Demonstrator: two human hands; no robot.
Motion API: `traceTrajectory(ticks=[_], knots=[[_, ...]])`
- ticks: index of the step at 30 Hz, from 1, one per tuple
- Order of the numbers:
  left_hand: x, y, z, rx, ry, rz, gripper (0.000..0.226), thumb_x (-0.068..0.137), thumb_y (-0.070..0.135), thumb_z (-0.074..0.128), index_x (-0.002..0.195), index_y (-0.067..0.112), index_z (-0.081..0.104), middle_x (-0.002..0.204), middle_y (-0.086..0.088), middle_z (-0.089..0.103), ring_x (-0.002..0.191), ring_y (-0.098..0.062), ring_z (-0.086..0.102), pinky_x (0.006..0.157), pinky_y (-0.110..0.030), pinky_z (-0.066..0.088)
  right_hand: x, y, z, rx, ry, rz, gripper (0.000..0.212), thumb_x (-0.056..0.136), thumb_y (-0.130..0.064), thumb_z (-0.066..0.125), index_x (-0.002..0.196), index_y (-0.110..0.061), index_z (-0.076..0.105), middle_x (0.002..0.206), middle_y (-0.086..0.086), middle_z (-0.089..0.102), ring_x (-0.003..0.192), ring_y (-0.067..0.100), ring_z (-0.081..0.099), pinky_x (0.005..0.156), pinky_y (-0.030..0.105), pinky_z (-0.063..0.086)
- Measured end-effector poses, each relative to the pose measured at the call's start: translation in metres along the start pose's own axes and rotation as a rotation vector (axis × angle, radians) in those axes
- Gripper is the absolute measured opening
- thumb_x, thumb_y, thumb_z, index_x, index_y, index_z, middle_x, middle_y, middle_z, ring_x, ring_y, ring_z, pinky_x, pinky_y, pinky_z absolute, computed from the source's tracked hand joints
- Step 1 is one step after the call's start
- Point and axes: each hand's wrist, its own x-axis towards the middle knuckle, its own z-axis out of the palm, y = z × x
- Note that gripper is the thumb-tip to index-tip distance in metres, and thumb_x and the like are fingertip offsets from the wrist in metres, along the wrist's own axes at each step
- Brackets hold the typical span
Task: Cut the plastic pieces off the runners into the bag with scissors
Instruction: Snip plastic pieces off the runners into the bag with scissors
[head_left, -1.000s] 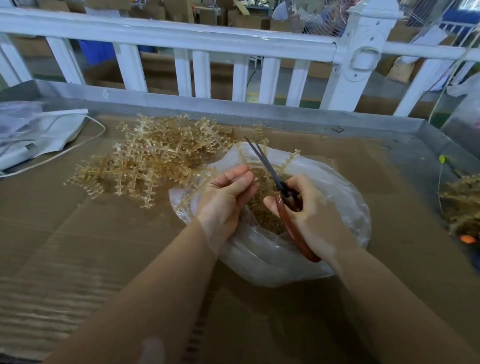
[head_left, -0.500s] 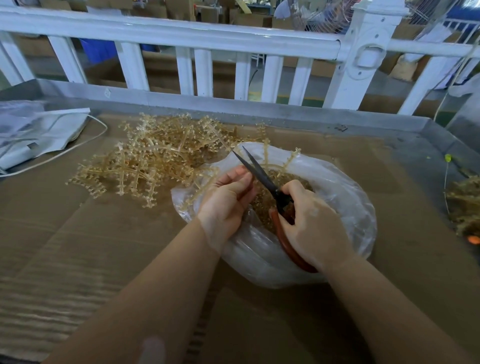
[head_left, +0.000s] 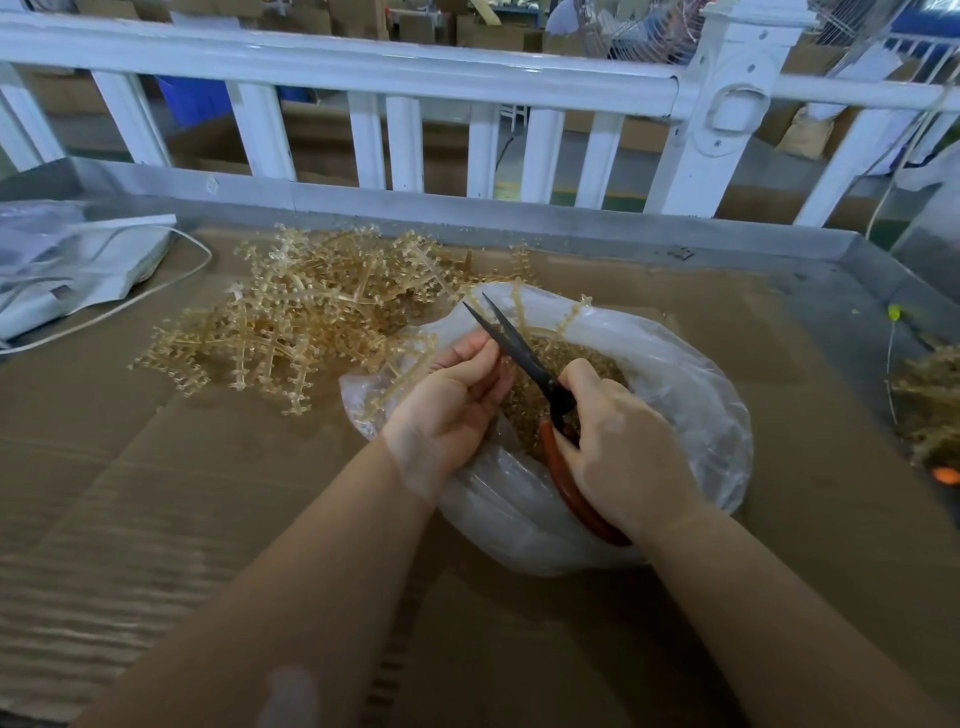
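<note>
While my left hand (head_left: 449, 402) pinches a runner (head_left: 410, 358) over the bag (head_left: 691, 395), my right hand (head_left: 618, 447) grips the scissors (head_left: 524, 358) (blades parted, tips toward 11 o'clock)

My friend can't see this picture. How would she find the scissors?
Look for the clear plastic bag in the middle of the cardboard-covered table. Over its open mouth, the right hand grips the scissors. They are the only thing with dark pointed blades and orange-red handles; everything nearby is pale amber plastic.
</note>
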Motion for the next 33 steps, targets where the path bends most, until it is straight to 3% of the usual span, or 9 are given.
traceTrajectory(ticks=[3, 8, 11, 15, 19, 23, 33], knots=[[0.000, 0.000, 0.001, -0.024, 0.007, -0.009, 0.021, 0.094, -0.002, 0.045, 0.104, 0.009, 0.059, 0.094, -0.001, 0.061, 0.078, -0.005, 0.060, 0.060, -0.011, 0.051, 0.001, 0.000, 0.000, 0.008, -0.009, 0.003, 0.026, 0.090, -0.032, 0.050, 0.109, -0.014, 0.048, 0.088, 0.006, 0.059, 0.080, 0.025, 0.059, 0.069, 0.034, 0.048], [0.000, -0.001, 0.002, 0.001, 0.029, 0.005, 0.022, 0.094, -0.003, 0.045, 0.091, 0.011, 0.060, 0.081, 0.003, 0.064, 0.059, 0.000, 0.062, 0.055, -0.010, 0.049, 0.002, -0.001, -0.001, -0.010, -0.019, -0.006, 0.026, 0.090, -0.033, 0.050, 0.107, -0.013, 0.047, 0.085, 0.005, 0.058, 0.076, 0.025, 0.059, 0.066, 0.032, 0.045], [0.001, -0.002, 0.001, -0.011, 0.033, 0.007, 0.021, 0.093, -0.005, 0.045, 0.091, 0.010, 0.059, 0.085, 0.000, 0.062, 0.059, -0.001, 0.063, 0.054, -0.011, 0.050, 0.002, -0.002, -0.001, -0.043, -0.008, -0.017, 0.032, 0.090, -0.038, 0.040, 0.107, -0.012, 0.048, 0.082, 0.006, 0.058, 0.074, 0.026, 0.058, 0.062, 0.031, 0.043], [0.001, -0.002, -0.001, -0.037, 0.044, 0.008, 0.025, 0.092, -0.007, 0.046, 0.078, 0.012, 0.057, 0.069, 0.002, 0.067, 0.061, -0.004, 0.065, 0.056, -0.014, 0.052, -0.002, -0.003, -0.002, -0.065, -0.005, -0.027, 0.043, 0.087, -0.043, 0.029, 0.111, -0.014, 0.048, 0.084, 0.005, 0.058, 0.076, 0.024, 0.059, 0.064, 0.032, 0.046], [0.002, -0.004, 0.000, -0.028, 0.095, 0.022, 0.026, 0.090, -0.005, 0.050, 0.072, 0.013, 0.056, 0.062, 0.003, 0.068, 0.057, -0.005, 0.066, 0.053, -0.016, 0.052, -0.002, -0.001, -0.002, -0.026, -0.014, -0.013, 0.037, 0.087, -0.043, 0.034, 0.110, -0.017, 0.047, 0.087, 0.002, 0.058, 0.079, 0.021, 0.058, 0.068, 0.033, 0.050], [0.005, -0.003, 0.000, -0.105, 0.167, 0.002, 0.025, 0.088, -0.008, 0.053, 0.074, 0.012, 0.056, 0.060, 0.000, 0.067, 0.056, -0.007, 0.067, 0.052, -0.020, 0.054, -0.002, 0.005, -0.006, 0.066, 0.006, 0.025, 0.024, 0.089, -0.034, 0.052, 0.105, -0.017, 0.049, 0.087, 0.002, 0.061, 0.078, 0.020, 0.059, 0.069, 0.036, 0.051], [0.004, 0.000, 0.003, -0.254, 0.186, -0.048, 0.022, 0.091, -0.001, 0.052, 0.078, 0.016, 0.056, 0.055, 0.005, 0.065, 0.048, -0.004, 0.063, 0.052, -0.015, 0.053, -0.010, 0.012, -0.010, -0.007, -0.001, -0.058, 0.016, 0.088, -0.026, 0.058, 0.097, -0.014, 0.051, 0.072, 0.001, 0.057, 0.062, 0.021, 0.054, 0.053, 0.030, 0.041]])
